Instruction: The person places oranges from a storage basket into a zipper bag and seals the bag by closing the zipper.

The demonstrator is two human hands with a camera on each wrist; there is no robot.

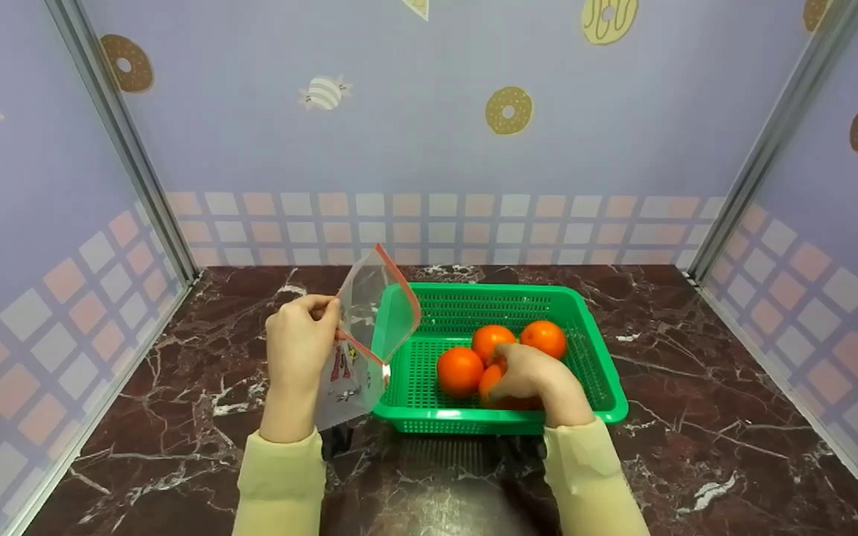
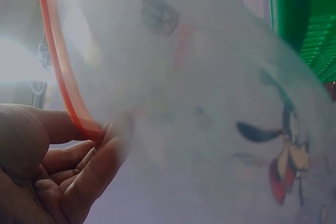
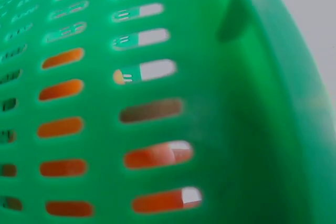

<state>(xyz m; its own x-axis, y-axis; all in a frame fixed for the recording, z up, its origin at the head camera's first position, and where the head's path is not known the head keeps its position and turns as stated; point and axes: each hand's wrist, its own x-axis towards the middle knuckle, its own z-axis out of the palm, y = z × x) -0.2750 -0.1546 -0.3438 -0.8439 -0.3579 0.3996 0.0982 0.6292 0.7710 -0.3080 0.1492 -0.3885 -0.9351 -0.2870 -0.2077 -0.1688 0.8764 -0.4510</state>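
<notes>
My left hand point(image 1: 299, 335) pinches the edge of a clear zip bag point(image 1: 351, 398) between thumb and fingers. The bag hangs with its mouth spread toward the basket, a red-orange strip point(image 2: 59, 74) along the opening and cartoon prints on its side. Inside a green plastic basket point(image 1: 600, 350), my right hand point(image 1: 537, 376) reaches down over the near side, thumb and fingers around an orange point(image 1: 488, 381). More oranges lie close by: one to the left point(image 1: 460, 372), one behind point(image 1: 494, 341) and one farther right point(image 1: 544, 339). Part of the held fruit is hidden by the hand.
The basket has slotted walls and stands on a dark red marbled tabletop point(image 1: 697, 432). Lilac patterned panels point(image 1: 429, 149) enclose the table at the back and both sides. In the right wrist view, the slotted basket wall point(image 3: 220, 129) fills most of the frame.
</notes>
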